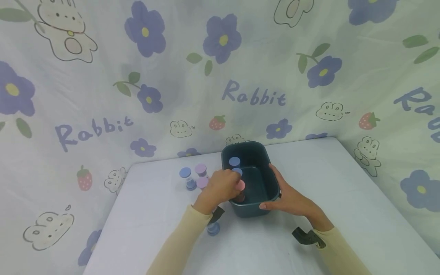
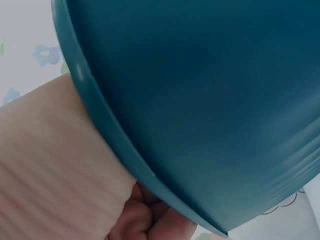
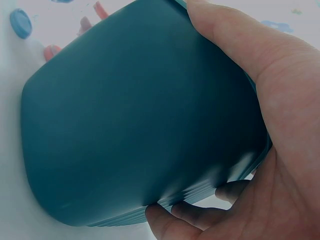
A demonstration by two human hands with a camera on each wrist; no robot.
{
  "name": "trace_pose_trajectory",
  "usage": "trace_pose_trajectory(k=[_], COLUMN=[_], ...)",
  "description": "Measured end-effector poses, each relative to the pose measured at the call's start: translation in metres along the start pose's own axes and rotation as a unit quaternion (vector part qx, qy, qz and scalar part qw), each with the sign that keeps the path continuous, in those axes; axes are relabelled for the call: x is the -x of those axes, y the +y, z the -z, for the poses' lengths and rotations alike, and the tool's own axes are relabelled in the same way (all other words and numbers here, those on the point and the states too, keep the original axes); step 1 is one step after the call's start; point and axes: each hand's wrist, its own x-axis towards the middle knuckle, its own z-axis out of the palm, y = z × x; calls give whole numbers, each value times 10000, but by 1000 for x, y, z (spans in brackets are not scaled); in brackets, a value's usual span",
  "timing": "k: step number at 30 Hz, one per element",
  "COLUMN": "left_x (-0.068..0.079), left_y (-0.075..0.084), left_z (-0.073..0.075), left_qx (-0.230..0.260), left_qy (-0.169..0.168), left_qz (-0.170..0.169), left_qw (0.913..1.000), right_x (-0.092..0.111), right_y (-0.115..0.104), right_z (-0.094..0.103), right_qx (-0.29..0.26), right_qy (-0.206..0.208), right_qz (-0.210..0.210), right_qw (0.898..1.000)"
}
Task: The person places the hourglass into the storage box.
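Observation:
A dark teal plastic bin [image 1: 254, 211] stands on the white table. My left hand [image 1: 222, 186] reaches over its left rim and pinches a pink-capped sand timer [image 1: 241, 186] inside it. Two blue-capped sand timers [image 1: 235, 162] stand behind that one, along the bin's left side. My right hand [image 1: 288, 196] grips the bin's right side, thumb at the near rim and fingers along the outer wall. In the left wrist view the bin's wall [image 2: 190, 100] hides most of the left hand [image 2: 150, 217]. The right wrist view shows the right hand [image 3: 280, 100] spread around the bin [image 3: 135, 115].
Left of the bin stand a blue sand timer [image 1: 186, 173], a purple one [image 1: 201, 169] and another pinkish-purple one [image 1: 202, 182], partly behind my left hand. A further blue-based timer [image 1: 213, 228] is half hidden below my left wrist. A patterned curtain [image 1: 192, 95] hangs behind the table [image 1: 144, 221].

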Motion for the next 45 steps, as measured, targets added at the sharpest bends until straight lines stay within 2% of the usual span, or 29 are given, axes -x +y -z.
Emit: trace_pose_trajectory(k=[7,11,14,17,20,23,27,31,34,39,43,45], left_x=[0,1,4,11,21,31,43,55,63,74,81,82], left_y=[-1,-2,-3,-7,-14,-25,-44,-65,-82,-109,-121,-125], left_z=[-1,-1,-1,1,8,18,29,37,35,23,12,5], left_qx=[37,249,681,1286,2006,2415,2560,2757,2808,3023,3326,3438], left_qy=[66,82,51,61,194,634,1427,2093,2636,3420,3730,3794], left_qz=[-112,-138,-82,9,131,159,49,172,282,472,870,1082], left_qw=[9999,9996,9976,9917,9794,9682,9561,9380,9224,8885,8618,8521], right_x=[0,0,0,0,0,0,0,1,1,1,2,2], right_y=[1,3,4,5,4,3,2,2,2,3,3,2], right_z=[0,0,-1,-1,-1,0,1,1,1,0,0,1], right_qx=[54,108,91,51,46,136,221,234,211,188,197,221], right_qy=[-10,-45,-59,-81,-70,-57,-41,-31,-31,-39,-32,-20], right_qz=[13,66,63,47,-7,-34,-51,-66,-46,-48,-64,-60], right_qw=[10000,9999,9999,9999,10000,9999,9997,9997,9998,9998,9998,9997])
